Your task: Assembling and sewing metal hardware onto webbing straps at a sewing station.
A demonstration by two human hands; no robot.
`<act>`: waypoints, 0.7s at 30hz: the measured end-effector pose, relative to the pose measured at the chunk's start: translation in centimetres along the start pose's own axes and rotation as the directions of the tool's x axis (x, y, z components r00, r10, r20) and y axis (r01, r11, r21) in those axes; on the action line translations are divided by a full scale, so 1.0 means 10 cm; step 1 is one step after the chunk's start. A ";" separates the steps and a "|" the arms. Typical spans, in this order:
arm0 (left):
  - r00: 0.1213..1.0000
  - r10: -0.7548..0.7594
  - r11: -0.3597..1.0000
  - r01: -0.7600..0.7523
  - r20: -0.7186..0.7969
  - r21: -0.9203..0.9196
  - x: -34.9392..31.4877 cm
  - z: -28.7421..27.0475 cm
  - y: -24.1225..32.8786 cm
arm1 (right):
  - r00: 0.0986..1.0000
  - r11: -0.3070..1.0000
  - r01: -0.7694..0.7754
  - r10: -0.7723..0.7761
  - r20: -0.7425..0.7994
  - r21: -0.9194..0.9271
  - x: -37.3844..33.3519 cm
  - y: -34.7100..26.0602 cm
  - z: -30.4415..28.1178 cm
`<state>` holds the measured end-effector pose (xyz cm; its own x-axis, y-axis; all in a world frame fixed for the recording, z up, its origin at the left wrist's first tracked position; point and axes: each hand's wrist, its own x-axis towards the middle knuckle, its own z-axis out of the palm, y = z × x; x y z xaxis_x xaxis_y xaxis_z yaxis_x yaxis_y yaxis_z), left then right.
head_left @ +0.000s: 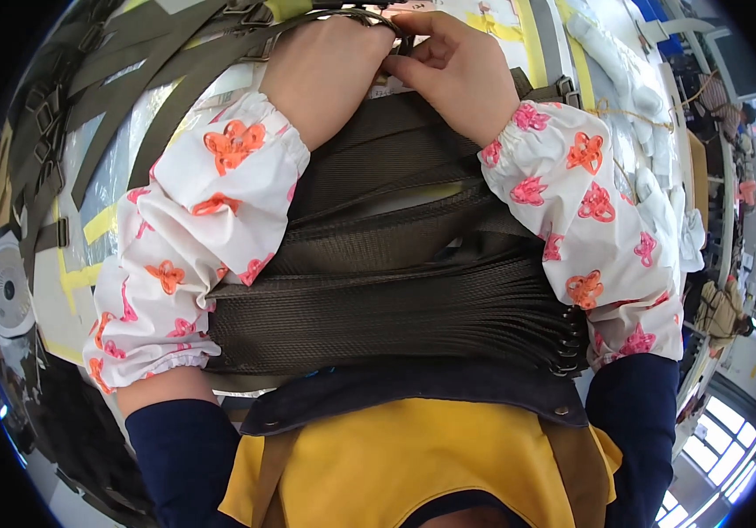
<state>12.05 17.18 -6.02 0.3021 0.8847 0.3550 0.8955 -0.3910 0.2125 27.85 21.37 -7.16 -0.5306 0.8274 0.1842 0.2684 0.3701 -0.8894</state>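
Observation:
At the far side of the table, my left hand (329, 66) is curled at a dark olive webbing strap (259, 40), and most of its fingers are turned away from view. Beside it, my right hand (466, 79) pinches with thumb and forefinger at a dark bit of the same webbing, where a small buckle partly shows between the hands. A thick stack of olive webbing straps (378, 304) lies between my forearms, with metal rings along its right end. More loose straps (131, 88) with metal buckles (48, 114) spread over the left side.
The table (70, 308) bears yellow tape strips and clear plastic film. White wrapped bundles (615, 62) and a thin cord (637, 114) lie along its right edge. A round white fan-like device (6, 283) stands off to the left. My yellow apron (413, 449) meets the near edge.

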 end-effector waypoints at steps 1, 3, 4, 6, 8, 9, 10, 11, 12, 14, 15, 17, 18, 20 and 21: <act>0.996 -0.014 0.998 0.008 0.085 0.070 0.03 0.01 0.03 | 1.000 1.000 -0.008 0.008 -0.021 -0.005 0.01 0.05 -0.03; 0.994 -0.030 0.996 0.021 0.101 0.089 -0.04 -0.07 0.05 | 0.994 0.993 0.103 -0.104 0.012 0.055 0.05 0.04 0.03; 0.994 -0.032 0.996 0.024 0.103 0.081 -0.05 -0.06 0.05 | 0.995 0.994 0.099 -0.099 -0.003 0.047 0.04 0.02 0.02; 0.998 0.025 1.000 -0.026 0.059 0.001 -0.12 -0.09 0.00 | 0.984 0.964 0.174 -0.178 -0.001 -0.201 0.02 -0.06 -0.02; 0.997 0.063 0.987 -0.055 0.049 -0.153 -0.11 -0.04 -0.01 | 0.989 0.961 0.142 -0.148 -0.010 -0.236 0.03 0.00 -0.02; 0.996 0.079 0.983 -0.070 0.051 -0.169 -0.07 0.01 -0.02 | 0.991 0.956 0.131 -0.137 -0.005 -0.262 0.02 0.04 -0.03; 0.994 0.100 0.969 -0.086 0.051 -0.230 -0.07 -0.03 -0.04 | 0.982 0.952 0.183 -0.191 -0.011 -0.247 0.03 0.06 -0.02; 0.991 0.122 0.951 -0.103 0.049 -0.291 -0.07 -0.06 -0.06 | 0.981 0.951 0.185 -0.195 -0.014 -0.248 0.02 0.06 -0.01; 0.992 0.120 0.933 -0.103 0.028 -0.344 -0.07 -0.04 -0.09 | 0.972 0.942 0.224 -0.236 -0.018 -0.252 0.01 0.06 0.00; 0.996 0.070 0.914 -0.038 0.063 -0.405 -0.14 0.00 -0.18 | 0.961 0.931 0.266 -0.277 -0.012 -0.249 0.01 0.04 0.03; 0.994 0.025 0.886 0.025 0.102 -0.464 -0.18 0.01 -0.21 | 0.972 0.940 0.233 -0.234 0.023 -0.248 0.01 0.03 0.03; 0.991 0.135 0.944 -0.122 0.021 -0.307 -0.21 0.05 -0.24 | 0.981 0.945 0.196 -0.187 0.058 -0.261 0.02 0.03 0.00; 0.967 0.253 0.959 -0.255 -0.034 -0.127 -0.22 0.07 -0.24 | 0.988 0.962 0.150 -0.136 0.077 -0.227 0.04 0.04 -0.02; 0.954 0.292 0.952 -0.297 -0.075 -0.071 -0.24 0.07 -0.26 | 0.992 0.976 0.097 -0.078 0.099 -0.194 0.05 -0.03 -0.03; 0.937 0.332 0.942 -0.335 -0.112 -0.010 -0.25 0.06 -0.27 | 0.995 0.986 0.053 -0.040 0.086 -0.155 0.05 -0.08 -0.06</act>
<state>9.10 16.12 -8.04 0.5438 0.6704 0.5049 0.7392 -0.6674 0.0900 27.88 21.77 -6.08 -0.6083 0.7723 0.1831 0.3613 0.4748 -0.8025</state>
